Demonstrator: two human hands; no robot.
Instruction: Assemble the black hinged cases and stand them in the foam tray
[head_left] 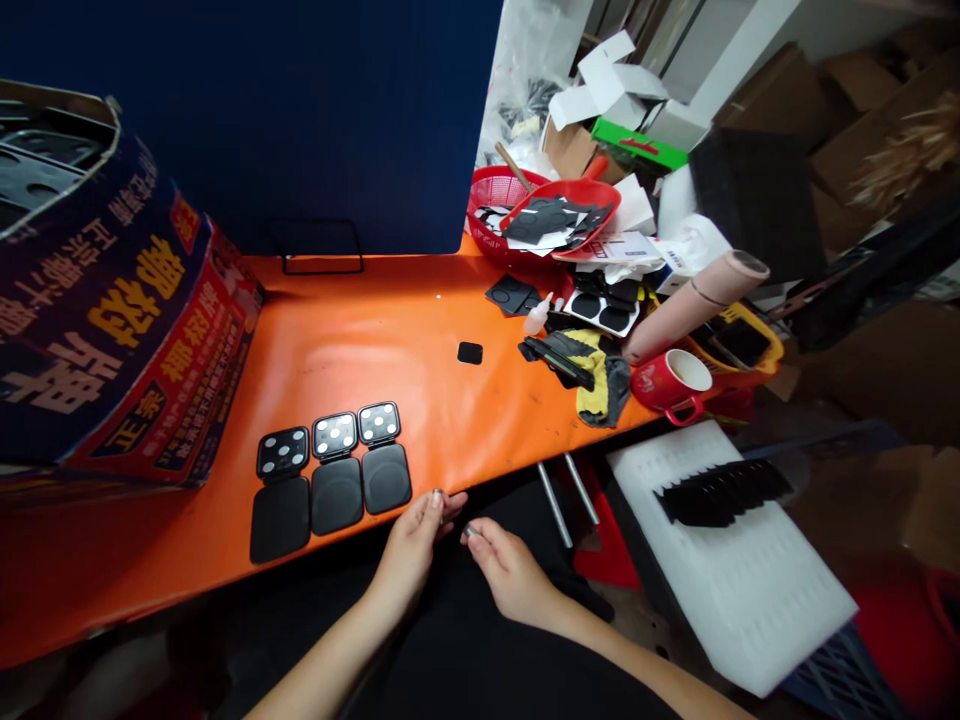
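Three open black compact cases [334, 475] lie side by side on the orange table [375, 340], lids up with white dots inside. My left hand [416, 540] rests at the table's front edge just right of them, fingers curled together. Close beside it, below the table edge, my right hand [510, 570] has its fingers pinched; whether either hand holds something is too small to make out. A single small black square pad [470, 352] lies alone further back on the table.
A large printed cardboard box [112, 300] fills the left. A blue board [300, 110] stands behind. At the right are red baskets [540, 215] with black pieces, a red mug [671, 382], a cardboard tube [694, 305], and a white foam sheet [735, 560] carrying black parts [720, 490].
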